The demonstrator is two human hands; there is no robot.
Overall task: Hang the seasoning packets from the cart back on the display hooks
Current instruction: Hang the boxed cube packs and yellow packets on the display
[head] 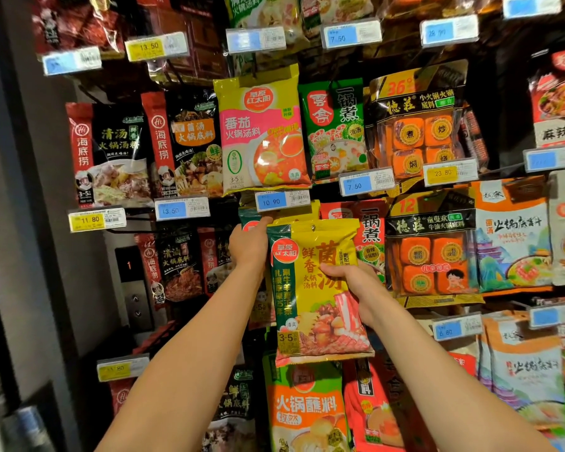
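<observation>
Packet, yellow-and-green mushroom hotpot seasoning (313,288), was held upright against the display, just below the 10.90 price tag (281,201), its punched hang-hole (313,228) at top centre not yet on a hook. Right hand (353,288) pinched the packet at mid-height on its right side, thumb across the front and fingers curled behind. Left hand (248,246) reached behind the packet's top left corner, fingertips up near the tag; whether it gripped the hook or a packet behind could not be told. Advised handling: steady the hook tip with the left hand, align the hole squarely, slide the packet straight back. Room was tight: the tag overhung the top edge, a red packet (371,236) crowded the right, an orange dipping-sauce packet (304,406) sat just below. Open space lay only toward the near side.
</observation>
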